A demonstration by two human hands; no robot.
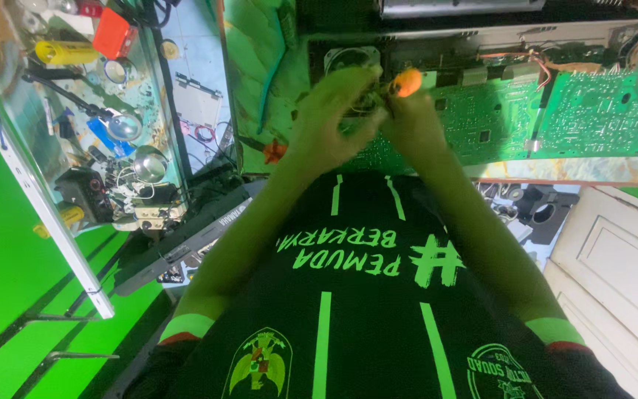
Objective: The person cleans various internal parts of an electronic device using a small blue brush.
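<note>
Head view. Left hand (334,118) and right hand (411,122) meet over the green printed circuit board (496,111). The right hand's fingers are closed around an orange-handled tool (407,83), handle pointing away from the body; the left hand's curled fingers touch its working end, grasp indiscernible.

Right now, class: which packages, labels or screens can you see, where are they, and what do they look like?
Yellow tube: glass shelf, upper left, lying down.
Orange-red box: just right of it, rectangular.
Shirt print: green lettering on black, centre.
No screens in view.
</note>
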